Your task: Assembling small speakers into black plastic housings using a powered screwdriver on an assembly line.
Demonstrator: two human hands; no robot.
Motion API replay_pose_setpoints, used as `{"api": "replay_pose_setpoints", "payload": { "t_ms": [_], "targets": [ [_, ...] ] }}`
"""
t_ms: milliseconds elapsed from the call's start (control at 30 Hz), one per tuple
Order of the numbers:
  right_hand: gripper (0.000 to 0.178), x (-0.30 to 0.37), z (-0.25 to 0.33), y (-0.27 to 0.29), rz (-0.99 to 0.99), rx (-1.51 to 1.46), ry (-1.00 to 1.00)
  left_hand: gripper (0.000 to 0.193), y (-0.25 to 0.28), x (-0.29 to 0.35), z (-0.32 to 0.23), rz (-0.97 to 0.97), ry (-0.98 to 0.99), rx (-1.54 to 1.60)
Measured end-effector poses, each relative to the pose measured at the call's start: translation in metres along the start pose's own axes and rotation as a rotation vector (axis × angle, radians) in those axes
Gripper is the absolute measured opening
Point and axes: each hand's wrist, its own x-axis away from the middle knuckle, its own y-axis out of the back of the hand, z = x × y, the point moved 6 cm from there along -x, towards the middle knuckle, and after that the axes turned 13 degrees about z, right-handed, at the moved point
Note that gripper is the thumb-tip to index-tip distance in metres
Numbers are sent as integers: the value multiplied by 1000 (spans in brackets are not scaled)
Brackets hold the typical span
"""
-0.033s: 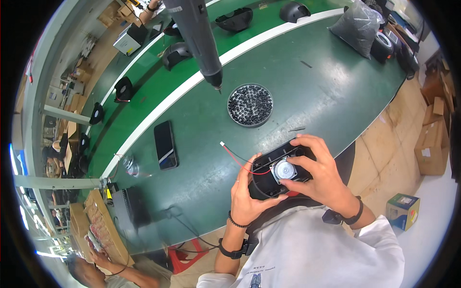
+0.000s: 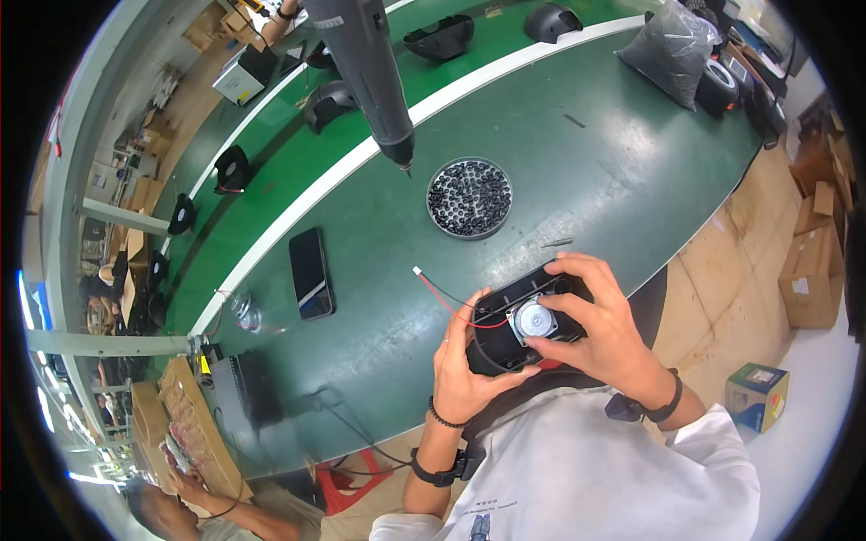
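A black plastic housing (image 2: pixel 492 350) is tilted in front of me at the table's near edge. My left hand (image 2: pixel 463 365) grips its left end, fingers behind and thumb along the near rim. A round silver speaker (image 2: pixel 534 319) sits in the housing's cavity. My right hand (image 2: pixel 603 326) closes on the speaker with thumb and forefinger at its edges, while its other fingers reach over the housing's far right corner. From the speaker, red and black wires (image 2: pixel 442 300) run left to a small white connector (image 2: pixel 417 270) over the table. Whether the speaker is fastened cannot be seen.
An electric screwdriver (image 2: pixel 374 86) hangs point down near a round dish (image 2: pixel 470 236) of small black screws. A phone (image 2: pixel 311 272) lies to the left. Black shells (image 2: pixel 440 38) sit on the green strip beyond. A grey bag (image 2: pixel 672 54) stands far right; another person (image 2: pixel 171 509) works lower left.
The hanging screwdriver has swung slightly to the left. My hands, the housing and the speaker look the same.
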Motion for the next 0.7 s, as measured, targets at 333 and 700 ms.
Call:
{"api": "replay_pose_setpoints", "payload": {
  "t_ms": [333,700],
  "targets": [
    [46,1,4,5,13,64,32,114,1,-1,-6,-9,7,-34],
    [84,-65,-1,122,-636,-71,179,93,71,36,-35,128,61,-556]
  ]
}}
